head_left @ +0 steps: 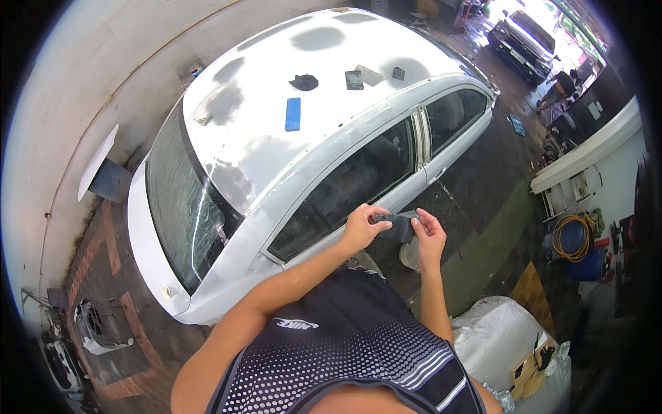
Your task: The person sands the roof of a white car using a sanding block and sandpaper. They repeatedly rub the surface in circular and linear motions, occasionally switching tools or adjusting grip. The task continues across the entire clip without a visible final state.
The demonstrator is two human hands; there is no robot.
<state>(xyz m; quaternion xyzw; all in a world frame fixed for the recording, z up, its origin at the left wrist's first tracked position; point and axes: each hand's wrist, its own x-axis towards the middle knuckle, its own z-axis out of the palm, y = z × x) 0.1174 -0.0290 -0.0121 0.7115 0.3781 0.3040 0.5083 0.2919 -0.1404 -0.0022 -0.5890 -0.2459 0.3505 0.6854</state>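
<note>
Sheet of thin, dark grey, paper-like material (397,231) is what I'm watching: it's up in front of the black, white-dotted top (331,338), beside the pale-painted car (314,160), with what looks like a pale round container (409,256) just below it in view. I have the left hand (362,227) pinching its left end between thumb and fingers, and the right hand (431,239) pinching its upper right edge. So both are clamped on it, a little apart. Between them it looks bent or folded over; I can't make out how many layers.

Reading this as a folding moment, I'd go like so: match the corners first, then one firm thumb slide along the bend for a straight crease. Easy on the pull, too, since a stiff sheet could crack or tear at the fold. If one face is rough, I'd rather not drag it across skin.

Up on the white, grey-patched car roof (258,90), I've got a blue rectangular block (293,114) and, near it, a crumpled black cloth-like lump (303,83). Neither is touched. I'd square those edges clear of the paintwork.
</note>
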